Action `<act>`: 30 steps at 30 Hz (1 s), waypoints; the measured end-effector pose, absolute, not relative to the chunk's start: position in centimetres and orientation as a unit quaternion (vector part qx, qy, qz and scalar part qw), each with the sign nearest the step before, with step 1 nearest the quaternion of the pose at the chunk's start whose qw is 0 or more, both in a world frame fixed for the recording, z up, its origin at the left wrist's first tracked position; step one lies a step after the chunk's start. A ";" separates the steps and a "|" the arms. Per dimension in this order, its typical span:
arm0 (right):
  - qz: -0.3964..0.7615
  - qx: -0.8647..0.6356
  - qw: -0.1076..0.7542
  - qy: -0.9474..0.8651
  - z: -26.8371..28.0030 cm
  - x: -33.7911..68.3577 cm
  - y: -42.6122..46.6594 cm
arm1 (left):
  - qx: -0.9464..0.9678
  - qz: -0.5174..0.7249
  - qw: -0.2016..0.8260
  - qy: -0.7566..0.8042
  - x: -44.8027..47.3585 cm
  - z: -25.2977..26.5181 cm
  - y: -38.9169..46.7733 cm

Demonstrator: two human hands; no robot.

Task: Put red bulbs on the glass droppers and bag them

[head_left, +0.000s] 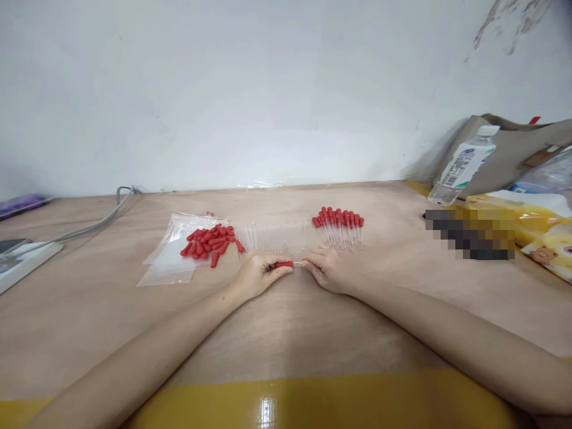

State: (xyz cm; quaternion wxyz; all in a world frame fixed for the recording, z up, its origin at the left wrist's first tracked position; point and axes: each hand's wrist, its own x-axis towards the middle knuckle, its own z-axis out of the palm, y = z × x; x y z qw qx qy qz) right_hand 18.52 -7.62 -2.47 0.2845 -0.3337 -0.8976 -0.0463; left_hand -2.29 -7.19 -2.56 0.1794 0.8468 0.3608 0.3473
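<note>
My left hand is closed on a red rubber dropper bulb above the middle of the table. Facing it, my right hand pinches a thin clear glass dropper tube, whose end meets the bulb's mouth. How far the tube sits inside the bulb I cannot tell. Just behind my hands lies a row of bare clear tubes. Left of them, a pile of loose red bulbs rests on clear plastic bags. Several droppers with red bulbs lie side by side behind my right hand.
At the right stand a water bottle and a grey-brown bag, with yellow packages and a blurred-out dark item nearby. A grey cable runs along the left. Yellow tape covers the table's near edge. A white wall closes the back.
</note>
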 end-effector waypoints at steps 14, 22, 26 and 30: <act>0.073 -0.618 0.236 -0.746 1.4 21.8 -3.8 | 0.866 0.299 0.105 0.386 -2.3 -2.4 -7.0; 0.006 -0.743 0.193 -0.641 0.2 20.0 -1.2 | 0.876 0.274 0.136 0.373 -2.3 -2.1 -6.9; -0.009 -0.736 0.174 -0.654 -0.1 19.9 -1.4 | 0.875 0.277 0.140 0.371 -2.3 -2.2 -6.9; -0.011 -0.733 0.163 -0.660 0.1 19.8 -1.5 | 0.874 0.280 0.143 0.371 -2.3 -2.1 -6.9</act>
